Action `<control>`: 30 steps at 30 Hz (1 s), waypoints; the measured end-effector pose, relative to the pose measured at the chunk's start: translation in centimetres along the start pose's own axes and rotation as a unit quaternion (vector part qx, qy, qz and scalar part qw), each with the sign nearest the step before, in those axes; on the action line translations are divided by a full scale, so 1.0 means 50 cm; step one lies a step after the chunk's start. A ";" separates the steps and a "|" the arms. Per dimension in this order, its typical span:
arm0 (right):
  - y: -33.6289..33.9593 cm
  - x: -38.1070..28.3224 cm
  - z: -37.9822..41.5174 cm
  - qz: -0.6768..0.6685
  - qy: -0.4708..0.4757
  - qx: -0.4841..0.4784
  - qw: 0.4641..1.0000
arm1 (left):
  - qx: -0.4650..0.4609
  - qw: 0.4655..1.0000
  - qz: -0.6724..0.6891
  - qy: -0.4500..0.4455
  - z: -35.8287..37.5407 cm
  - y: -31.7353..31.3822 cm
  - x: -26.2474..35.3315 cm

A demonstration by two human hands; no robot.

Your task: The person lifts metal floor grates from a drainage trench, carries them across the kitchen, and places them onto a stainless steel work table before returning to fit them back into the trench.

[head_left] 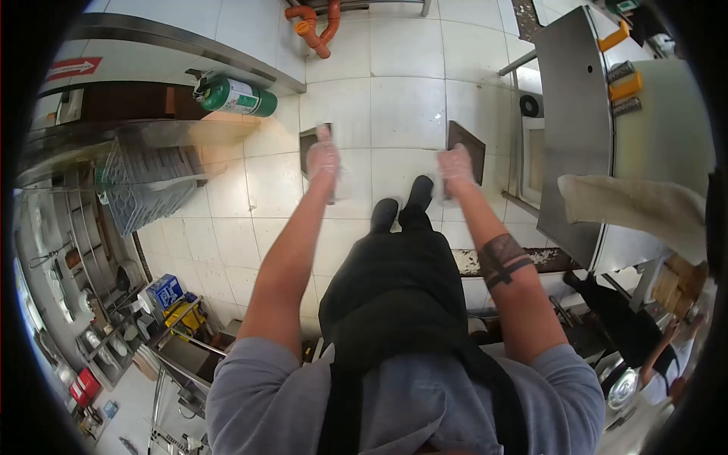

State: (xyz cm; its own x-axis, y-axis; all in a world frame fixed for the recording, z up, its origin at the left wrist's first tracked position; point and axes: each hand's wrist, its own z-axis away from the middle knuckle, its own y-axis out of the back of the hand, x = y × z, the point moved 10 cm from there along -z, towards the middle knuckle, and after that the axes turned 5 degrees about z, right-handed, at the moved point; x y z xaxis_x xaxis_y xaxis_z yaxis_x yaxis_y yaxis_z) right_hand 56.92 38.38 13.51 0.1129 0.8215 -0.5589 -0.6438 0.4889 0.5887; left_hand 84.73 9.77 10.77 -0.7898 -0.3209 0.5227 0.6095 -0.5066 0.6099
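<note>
Both my hands are in thin clear plastic gloves and held out in front of me over the tiled floor. My left hand (pixel 324 159) is closed at the edge of a dark, flat, squarish panel (pixel 307 145), thumb pointing forward. A second dark brown flat panel (pixel 472 148) is at my right hand (pixel 456 168), whose fingers are curled closed against its near edge. The panels stand apart, with floor visible between them. What they are exactly, I cannot make out. My fingers hide part of each one.
A green cylinder (pixel 236 97) lies by the left wall, near grey plastic racks (pixel 144 186). Orange pipes (pixel 315 29) rise ahead. On the right stands a steel counter (pixel 572 136) with a cloth (pixel 633 208) over its edge. Another person (pixel 629 322) is at the lower right.
</note>
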 end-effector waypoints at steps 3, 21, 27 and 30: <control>-0.118 -0.020 0.005 0.019 0.008 -0.024 1.000 | -0.046 0.999 0.024 0.018 0.081 -0.112 0.047; 0.006 0.067 -0.325 0.114 0.097 -0.121 0.981 | -0.056 0.919 0.367 0.134 0.090 0.002 0.081; -0.096 -0.127 -0.249 0.182 0.171 -0.017 0.968 | -0.042 0.974 0.203 0.089 0.029 -0.150 0.122; -0.094 -0.283 -0.148 0.056 0.023 -0.093 0.994 | -0.142 0.951 0.261 0.082 0.018 -0.176 0.188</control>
State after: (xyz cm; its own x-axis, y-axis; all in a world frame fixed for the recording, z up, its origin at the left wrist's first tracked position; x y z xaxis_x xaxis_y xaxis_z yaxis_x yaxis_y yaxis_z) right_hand 52.76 22.30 14.31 0.0006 0.8507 -0.5256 -0.7801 0.3293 0.5321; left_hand 72.01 11.94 10.84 -0.3983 -0.6975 0.5957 0.8970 -0.4319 0.0941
